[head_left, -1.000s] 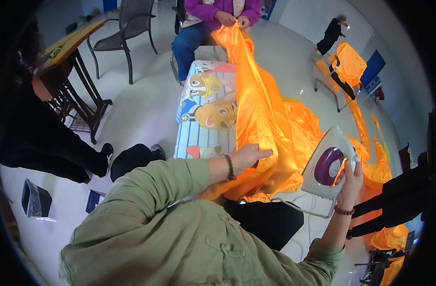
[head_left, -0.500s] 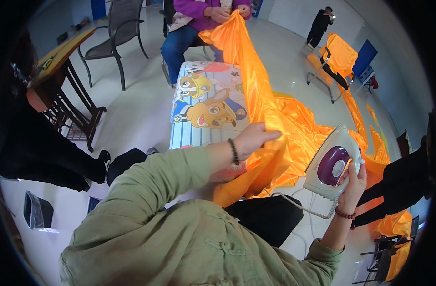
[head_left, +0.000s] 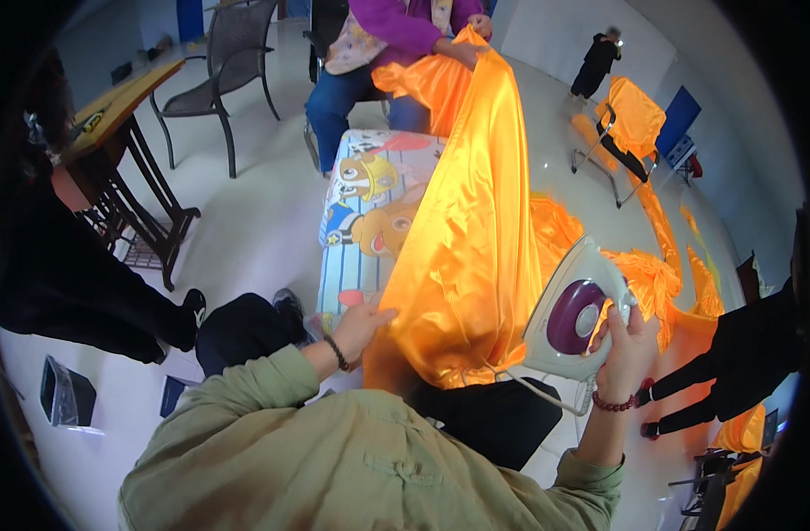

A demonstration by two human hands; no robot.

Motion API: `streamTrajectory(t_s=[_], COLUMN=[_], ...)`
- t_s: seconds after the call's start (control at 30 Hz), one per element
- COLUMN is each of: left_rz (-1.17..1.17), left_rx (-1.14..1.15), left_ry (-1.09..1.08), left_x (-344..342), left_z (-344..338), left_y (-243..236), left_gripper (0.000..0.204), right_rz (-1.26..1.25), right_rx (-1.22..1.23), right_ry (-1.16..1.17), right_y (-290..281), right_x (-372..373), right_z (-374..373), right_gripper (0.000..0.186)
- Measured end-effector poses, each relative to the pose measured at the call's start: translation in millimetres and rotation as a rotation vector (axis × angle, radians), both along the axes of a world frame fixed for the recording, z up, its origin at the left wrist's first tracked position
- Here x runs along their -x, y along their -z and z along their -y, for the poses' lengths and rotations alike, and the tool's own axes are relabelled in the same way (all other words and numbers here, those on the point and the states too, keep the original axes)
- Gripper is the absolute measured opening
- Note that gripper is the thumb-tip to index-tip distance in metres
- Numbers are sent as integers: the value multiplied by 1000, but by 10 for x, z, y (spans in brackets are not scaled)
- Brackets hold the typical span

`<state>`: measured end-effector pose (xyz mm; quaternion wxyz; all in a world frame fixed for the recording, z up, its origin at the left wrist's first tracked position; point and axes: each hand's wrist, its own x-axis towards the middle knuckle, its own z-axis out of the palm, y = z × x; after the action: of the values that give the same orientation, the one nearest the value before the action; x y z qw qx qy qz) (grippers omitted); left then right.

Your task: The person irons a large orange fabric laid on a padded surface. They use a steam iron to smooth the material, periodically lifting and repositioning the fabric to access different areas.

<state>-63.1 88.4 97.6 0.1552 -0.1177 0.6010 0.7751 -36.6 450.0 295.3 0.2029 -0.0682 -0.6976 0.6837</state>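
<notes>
My left hand [head_left: 361,329] pinches the near left edge of a shiny orange satin cloth [head_left: 462,239], beside the low padded table [head_left: 341,265] with a cartoon-print cover. From there the cloth stretches up to a person sitting opposite, whose hands [head_left: 471,42] grip its far end. My right hand [head_left: 622,354] is wrapped round the handle of a white and purple clothes iron [head_left: 555,323], held up and tilted at the cloth's right side. A pale cord [head_left: 547,398] runs from the iron's heel. The cloth hides the right part of the table.
More orange cloth [head_left: 648,274] lies heaped on the floor to the right. An orange-draped chair [head_left: 631,124] stands beyond it. At the left are a wooden table [head_left: 122,97], a dark armchair [head_left: 232,66], a bin [head_left: 67,389] and a standing person's legs [head_left: 113,274]. Another person [head_left: 732,345] stands at the right.
My left hand has moved left and nearer, spreading the cloth wider over the cartoon cover. The iron has shifted slightly left in my right hand. The person opposite has leaned toward the table.
</notes>
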Motion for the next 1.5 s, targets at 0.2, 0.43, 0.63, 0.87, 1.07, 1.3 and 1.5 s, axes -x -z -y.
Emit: streamTrajectory(t_s=[0.2, 0.43, 0.63, 0.87, 1.07, 1.3, 1.5], left_rz=[45, -81, -100, -255, 53, -144, -123], left_rx=[2, 274, 340, 442, 427, 457, 539], left_ry=[-24, 49, 228, 247, 273, 438, 557], left_x=[-176, -488, -550, -840, -956, -883, -855], left_z=[124, 124, 173, 460, 726, 645, 656], left_y=[363, 947, 1078, 960, 1050, 1231, 1401], left_gripper=[24, 41, 35, 27, 33, 28, 30], right_rz=[34, 73, 134, 271, 330, 483, 420], right_rx=[47, -8, -7, 69, 140, 260, 54], right_ry=[-48, -80, -186, -458, -737, -789, -764], right_y=[23, 33, 4, -125, -68, 309, 695], right_x=[48, 35, 82, 192, 323, 507, 515], right_z=[152, 206, 442, 1102, 1834, 2573, 2909], right_gripper=[35, 39, 45, 38, 48, 54, 60])
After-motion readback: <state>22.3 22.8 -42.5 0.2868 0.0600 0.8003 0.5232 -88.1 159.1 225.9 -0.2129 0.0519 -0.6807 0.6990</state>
